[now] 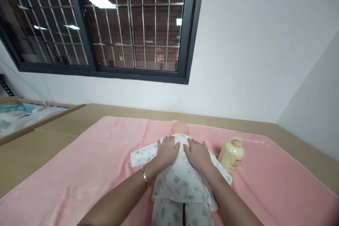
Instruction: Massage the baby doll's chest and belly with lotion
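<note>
A baby doll [182,180] in a white patterned top and matching trousers lies on a pink blanket [106,169], its bald head [180,128] toward the wall. My left hand [168,150] rests flat on the left side of the doll's upper body, fingers stretched out; a silver bangle [145,177] is on that wrist. On the right side of the upper body lies my right hand [198,154], also flat with its fingers apart. The doll's sleeves spread out to both sides. Close to the right sleeve stands a cream pump bottle [231,153].
Beneath the blanket is a tan table top [60,137] that meets a white wall [251,49]. Above it is a dark-framed window [137,74] with metal bars behind the glass. At the far left, a wooden-edged recess holds white and blue cloths [29,114].
</note>
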A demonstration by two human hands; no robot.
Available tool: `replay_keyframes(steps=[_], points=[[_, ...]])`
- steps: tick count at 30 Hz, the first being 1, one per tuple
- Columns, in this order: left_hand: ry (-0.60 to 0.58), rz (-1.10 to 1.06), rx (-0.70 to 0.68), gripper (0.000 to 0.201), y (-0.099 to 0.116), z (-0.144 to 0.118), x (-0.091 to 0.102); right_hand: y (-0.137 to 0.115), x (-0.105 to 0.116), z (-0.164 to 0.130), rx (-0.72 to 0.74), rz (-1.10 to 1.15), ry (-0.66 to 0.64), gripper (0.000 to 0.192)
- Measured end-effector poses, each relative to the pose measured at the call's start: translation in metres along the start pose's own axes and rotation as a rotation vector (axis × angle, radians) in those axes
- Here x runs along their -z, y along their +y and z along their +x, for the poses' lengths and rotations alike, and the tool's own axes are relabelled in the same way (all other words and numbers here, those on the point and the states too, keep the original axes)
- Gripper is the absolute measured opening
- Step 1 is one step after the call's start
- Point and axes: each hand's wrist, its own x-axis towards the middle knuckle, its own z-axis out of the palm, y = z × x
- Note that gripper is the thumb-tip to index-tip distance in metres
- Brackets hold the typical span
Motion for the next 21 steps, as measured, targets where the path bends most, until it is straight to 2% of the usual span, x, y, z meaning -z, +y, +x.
replay_keyframes(steps=[3, 7, 11, 15, 18, 21], points=[[0.007, -0.047, -0.097, 0.043, 0.001, 0.000, -0.004, 0.005, -0.001, 0.008, 0.020, 0.071, -0.048, 0.051], [0.085, -0.017, -0.244, 0.043, 0.005, -0.006, -0.009, -0.006, 0.005, 0.001, 0.023, 0.042, -0.048, 0.051], [0.130, 0.018, -0.129, 0.041, 0.005, -0.007, -0.008, -0.012, 0.010, -0.008, -0.007, 0.013, -0.061, 0.050], [0.060, -0.020, -0.005, 0.043, 0.002, -0.001, -0.009, 0.003, 0.004, 0.002, -0.022, 0.083, -0.095, 0.054], [0.102, -0.084, -0.054, 0.044, 0.004, 0.000, -0.017, 0.010, -0.002, 0.010, -0.042, 0.143, -0.120, 0.059], [0.172, -0.167, -0.135, 0.045, 0.006, -0.003, -0.024, 0.001, -0.002, 0.005, -0.007, 0.146, -0.095, 0.059]])
